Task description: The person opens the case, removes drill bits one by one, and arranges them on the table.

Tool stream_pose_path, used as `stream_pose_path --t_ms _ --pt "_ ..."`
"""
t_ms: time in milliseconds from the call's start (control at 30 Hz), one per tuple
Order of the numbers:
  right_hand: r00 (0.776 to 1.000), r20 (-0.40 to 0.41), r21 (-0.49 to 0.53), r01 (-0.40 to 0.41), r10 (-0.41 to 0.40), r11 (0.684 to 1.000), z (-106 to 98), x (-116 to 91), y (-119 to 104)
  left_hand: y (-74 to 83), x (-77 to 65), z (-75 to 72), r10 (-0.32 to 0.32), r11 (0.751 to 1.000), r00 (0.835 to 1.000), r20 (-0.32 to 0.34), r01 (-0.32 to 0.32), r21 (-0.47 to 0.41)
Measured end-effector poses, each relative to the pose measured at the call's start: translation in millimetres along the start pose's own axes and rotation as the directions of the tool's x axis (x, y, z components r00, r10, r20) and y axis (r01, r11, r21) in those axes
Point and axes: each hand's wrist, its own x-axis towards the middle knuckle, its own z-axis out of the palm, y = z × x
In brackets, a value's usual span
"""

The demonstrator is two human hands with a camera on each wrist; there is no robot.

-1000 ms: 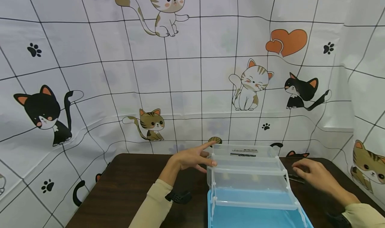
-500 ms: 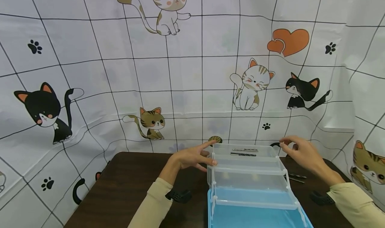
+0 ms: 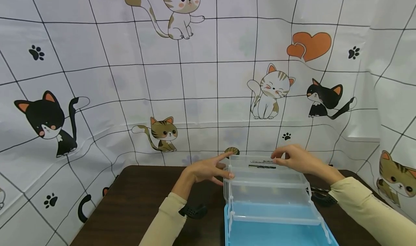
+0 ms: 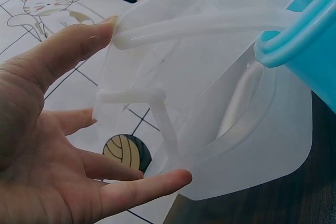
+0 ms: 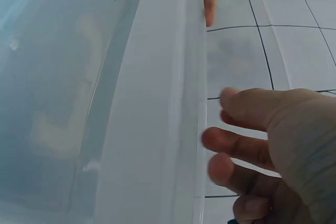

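A box with tiered clear trays stands on the dark table, its blue base (image 3: pixel 276 235) nearest me. Two drill bits (image 3: pixel 262 166) lie in the top tray (image 3: pixel 240 163). At that tray's left end, my left hand (image 3: pixel 208 170) touches the corner with spread, mostly straight fingers, as the left wrist view shows. My right hand (image 3: pixel 295 159) reaches over the tray's right part, fingertips close beside the drill bits. In the right wrist view, the bent fingers of my right hand (image 5: pixel 294 140) hang by the clear wall (image 5: pixel 184 103); I cannot tell whether they hold something.
More drill bits (image 3: pixel 320 190) lie on the table (image 3: pixel 146 199) right of the box, partly behind my right wrist. White hinge arms (image 3: pixel 321 220) join the trays to the base. A white sheet (image 3: pixel 201 112) printed with cats hangs behind the table.
My right hand has risen from the drill bits on the table at the right, then moved left over the top tray. My left hand stays at the tray corner.
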Motion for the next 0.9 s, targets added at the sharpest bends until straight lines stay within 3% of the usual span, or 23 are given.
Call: stream_pose_path --t_ms 133,333,600,900 --pt "0.994 0.106 0.034 0.016 -0.019 0.999 3 6 -2 -1.7 1.8 -0.3 0.003 1.0 1.0 0.006 -0.003 0.003" --pt "0.986 0.16 0.003 0.047 -0.047 0.999 4 13 -2 -1.2 2.4 -0.2 0.004 1.0 1.0 -0.001 -0.004 0.008" --pt "0.983 0.18 0.009 0.016 -0.017 1.0 9 22 0 -1.1 -2.2 0.6 -0.007 1.0 1.0 -0.02 0.007 0.018" --pt "0.984 0.176 0.075 0.025 -0.038 0.997 11 21 3 -0.8 -1.1 1.1 0.001 1.0 1.0 -0.025 0.0 0.03"
